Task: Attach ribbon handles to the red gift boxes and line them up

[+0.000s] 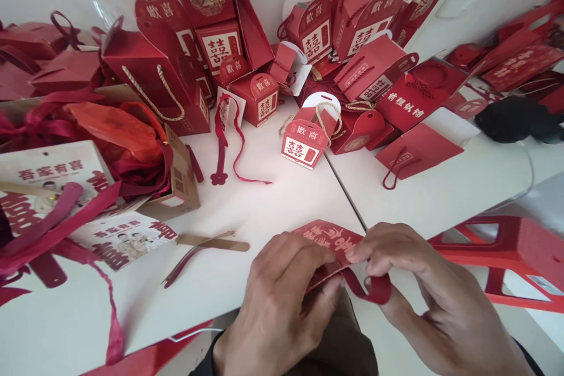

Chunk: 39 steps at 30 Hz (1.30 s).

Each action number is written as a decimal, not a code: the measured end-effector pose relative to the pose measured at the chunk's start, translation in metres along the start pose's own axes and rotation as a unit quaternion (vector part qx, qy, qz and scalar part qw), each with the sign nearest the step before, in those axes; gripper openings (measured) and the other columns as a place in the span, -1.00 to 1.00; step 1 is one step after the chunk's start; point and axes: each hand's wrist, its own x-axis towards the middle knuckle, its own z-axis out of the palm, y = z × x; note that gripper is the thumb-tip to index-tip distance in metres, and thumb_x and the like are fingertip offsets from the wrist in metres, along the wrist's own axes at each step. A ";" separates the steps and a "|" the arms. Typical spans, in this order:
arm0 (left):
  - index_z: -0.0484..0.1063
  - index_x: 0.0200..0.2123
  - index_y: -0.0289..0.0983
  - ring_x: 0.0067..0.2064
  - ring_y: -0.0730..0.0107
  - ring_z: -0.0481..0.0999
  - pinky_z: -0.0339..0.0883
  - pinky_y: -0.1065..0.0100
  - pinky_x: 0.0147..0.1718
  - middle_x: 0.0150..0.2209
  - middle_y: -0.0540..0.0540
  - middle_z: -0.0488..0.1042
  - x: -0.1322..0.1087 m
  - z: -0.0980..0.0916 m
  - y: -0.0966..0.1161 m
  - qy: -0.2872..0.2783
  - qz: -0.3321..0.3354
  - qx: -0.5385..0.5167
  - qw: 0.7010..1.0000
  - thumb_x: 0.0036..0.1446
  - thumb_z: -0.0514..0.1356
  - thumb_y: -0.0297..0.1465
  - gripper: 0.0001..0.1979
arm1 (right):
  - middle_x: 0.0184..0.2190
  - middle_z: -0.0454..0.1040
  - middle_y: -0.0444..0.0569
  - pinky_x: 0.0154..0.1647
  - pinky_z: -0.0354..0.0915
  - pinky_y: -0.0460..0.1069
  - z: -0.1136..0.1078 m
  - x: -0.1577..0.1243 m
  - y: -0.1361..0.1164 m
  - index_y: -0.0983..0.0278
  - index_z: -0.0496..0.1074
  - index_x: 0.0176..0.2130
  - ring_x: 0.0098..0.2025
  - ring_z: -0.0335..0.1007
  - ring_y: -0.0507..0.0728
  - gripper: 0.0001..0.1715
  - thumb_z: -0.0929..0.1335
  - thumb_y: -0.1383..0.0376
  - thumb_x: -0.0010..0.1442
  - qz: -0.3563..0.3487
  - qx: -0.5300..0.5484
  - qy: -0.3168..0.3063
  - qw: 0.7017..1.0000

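Between my hands, at the table's front edge, is a flat red printed paper piece with pale characters, perhaps a small gift box or bag. My left hand is closed on its left side, thumb below and fingers on top. A dark red strap curves out from under the paper at the right. My right hand pinches the paper's right edge with its fingers, and the strap loops against its fingertips. Where the strap meets the paper is hidden by my fingers.
Small red gift boxes crowd the table's back. A cardboard box stuffed with ribbons stands left, near loose straps. A flower-ended strap lies mid-table. A red plastic stool is at right; a seam divides the white tabletops.
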 end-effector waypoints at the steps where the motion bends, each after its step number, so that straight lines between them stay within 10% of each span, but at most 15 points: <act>1: 0.46 -0.17 -0.29 -0.29 0.38 0.47 0.37 0.33 -0.34 -0.30 -0.07 0.54 0.000 0.001 0.002 0.010 -0.010 0.002 1.000 0.22 0.29 -0.51 -0.89 | -0.09 0.46 -0.04 0.00 0.42 0.08 0.000 -0.001 0.000 0.15 0.32 -0.03 0.00 0.41 0.20 -0.67 0.28 0.53 0.32 0.000 0.004 -0.002 1.000; 7: 0.49 -0.19 -0.28 -0.31 0.39 0.47 0.37 0.33 -0.36 -0.32 -0.07 0.53 -0.003 0.005 0.007 0.027 -0.015 -0.013 0.999 0.18 0.29 -0.53 -0.88 | -0.10 0.46 -0.04 0.07 0.42 0.10 -0.011 -0.001 -0.002 0.15 0.37 -0.02 -0.02 0.42 0.20 -0.68 0.31 0.51 0.33 -0.024 -0.035 -0.007 0.999; 15: 0.50 -0.08 -0.29 -0.21 0.38 0.54 0.45 0.36 -0.24 -0.22 -0.12 0.57 -0.004 -0.002 0.003 -0.014 0.022 -0.041 0.999 0.27 0.27 -0.56 -0.83 | -0.16 0.51 -0.08 -0.36 0.51 -0.08 -0.015 0.012 -0.004 0.10 0.45 -0.01 -0.21 0.55 0.11 -0.59 0.30 0.58 0.34 -0.042 -0.072 0.040 0.996; 20: 0.50 -0.08 -0.29 -0.17 0.36 0.58 0.51 0.32 -0.15 -0.21 -0.10 0.61 -0.001 -0.004 0.000 -0.013 0.056 -0.035 0.998 0.27 0.29 -0.52 -0.84 | -0.12 0.56 -0.12 -0.09 0.56 -0.07 -0.007 0.008 0.003 0.06 0.40 -0.01 -0.06 0.58 0.13 -0.72 0.34 0.44 0.40 0.032 -0.007 0.051 0.998; 39: 0.53 -0.07 -0.32 -0.02 0.28 0.61 0.51 0.25 0.03 -0.13 -0.14 0.65 -0.001 -0.007 -0.004 -0.025 0.081 -0.065 0.994 0.31 0.26 -0.48 -0.86 | -0.24 0.61 -0.14 -0.33 0.56 -0.14 -0.002 0.018 -0.009 0.03 0.61 -0.12 -0.28 0.61 0.11 -0.87 0.45 0.29 0.38 0.170 0.140 -0.007 0.976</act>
